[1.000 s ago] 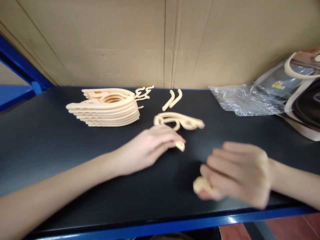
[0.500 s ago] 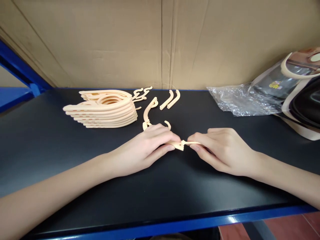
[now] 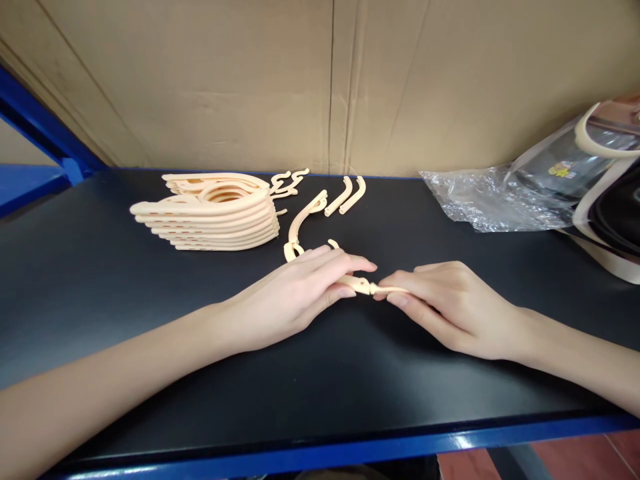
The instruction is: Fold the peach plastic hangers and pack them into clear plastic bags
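Note:
My left hand (image 3: 305, 290) pinches a cream plastic hanger part (image 3: 357, 285) between thumb and fingers, its index finger reaching out above it. A hole shows near the part's end; the rest is under my palm. In my right hand (image 3: 450, 307) is a thin cream hanger piece (image 3: 393, 289), gripped by thumb and forefinger. Its knobbed end touches or meets the end of the left part; whether they are joined I cannot tell. Just behind my left hand lies a jointed hanger piece (image 3: 300, 223), partly covered, and a small curved hook tip (image 3: 333, 244) sticks up.
A stack of folded cream hangers (image 3: 210, 223) stands at the left, hooks (image 3: 287, 183) pointing right. Two curved loose pieces (image 3: 353, 195) lie toward the cardboard (image 3: 240, 87). At the right are clear plastic wrap (image 3: 495, 200) and a transparent bag (image 3: 555, 163). The black tabletop (image 3: 310, 393) has a blue edge.
The left index finger has lifted and stretched out over the hanger part. Both held pieces have shifted slightly right and now sit nearly in line, end to end.

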Tool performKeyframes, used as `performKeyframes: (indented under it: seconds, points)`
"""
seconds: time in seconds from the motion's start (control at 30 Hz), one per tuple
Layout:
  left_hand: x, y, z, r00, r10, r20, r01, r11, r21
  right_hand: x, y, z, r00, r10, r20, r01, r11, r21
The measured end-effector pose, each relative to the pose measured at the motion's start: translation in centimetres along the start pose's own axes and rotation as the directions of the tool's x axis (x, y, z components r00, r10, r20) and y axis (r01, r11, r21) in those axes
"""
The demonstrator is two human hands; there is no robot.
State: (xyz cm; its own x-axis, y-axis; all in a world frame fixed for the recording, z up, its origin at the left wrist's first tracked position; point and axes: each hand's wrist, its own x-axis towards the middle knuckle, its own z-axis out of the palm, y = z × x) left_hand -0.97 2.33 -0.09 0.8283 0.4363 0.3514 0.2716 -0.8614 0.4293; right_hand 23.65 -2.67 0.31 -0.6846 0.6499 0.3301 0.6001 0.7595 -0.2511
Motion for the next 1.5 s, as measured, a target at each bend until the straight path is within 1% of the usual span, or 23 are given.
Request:
performKeyframes:
  seconds: [0.1,0.2,0.33,0.57,0.73,0.83,0.93,1.03,1.13,1.2,1.33,1.5]
  points:
    - [0.02,-0.14,-0.02,0.999,0.039,-0.027,-0.039,0.999,0.023,-0.03,-0.07,0.0,1.0,-0.017,-0.013,0.017,1.0,-0.004]
    - [0.14,-0.04,-0.08,0.998,0.056,-0.039,-0.055,0.998,0.023,0.04,-0.15,-0.04,0.999,0.043,-0.033,-0.042,0.998,0.043]
    - [0.25,0.19,-0.04,0.997,0.071,-0.035,-0.07,0.997,0.022,0.09,-0.26,0.03,0.993,0.119,-0.008,-0.117,0.985,0.124]
    - [0.27,0.0,0.24,0.994,0.099,-0.048,-0.098,0.995,0.034,0.06,-0.22,0.28,0.996,0.093,-0.007,-0.091,0.985,0.149]
    - [0.34,-0.12,0.14,0.992,0.113,-0.053,-0.112,0.993,0.022,0.17,-0.29,0.2,0.993,0.117,0.009,-0.117,0.976,0.184]
    - [0.43,-0.01,0.09,0.994,0.101,-0.052,-0.101,0.995,0.007,0.3,-0.4,0.22,0.987,0.151,0.049,-0.158,0.96,0.232]
    - [0.61,0.36,0.14,0.997,0.068,-0.038,-0.069,0.997,-0.04,0.45,-0.47,0.3,0.986,0.15,0.073,-0.164,0.952,0.258]
    - [0.76,0.68,0.19,0.999,0.031,-0.014,-0.032,0.996,-0.083,0.55,-0.54,0.2,0.986,0.147,0.073,-0.161,0.956,0.246]
    - [0.7,0.67,0.19,1.0,0.008,-0.014,-0.009,0.996,-0.088,0.57,-0.65,-0.1,0.984,0.167,0.056,-0.176,0.958,0.228]
    - [0.58,0.56,0.2,0.999,0.011,-0.03,-0.013,0.997,-0.072,0.56,-0.69,-0.26,0.982,0.181,0.05,-0.188,0.954,0.234]
    - [0.42,0.46,0.25,0.999,0.028,-0.036,-0.029,0.999,-0.037,0.52,-0.5,-0.22,0.986,0.159,0.052,-0.168,0.943,0.287]
    - [0.44,0.45,0.26,0.999,0.033,-0.038,-0.035,0.998,-0.058,0.34,-0.37,-0.16,0.985,0.161,0.054,-0.17,0.929,0.328]
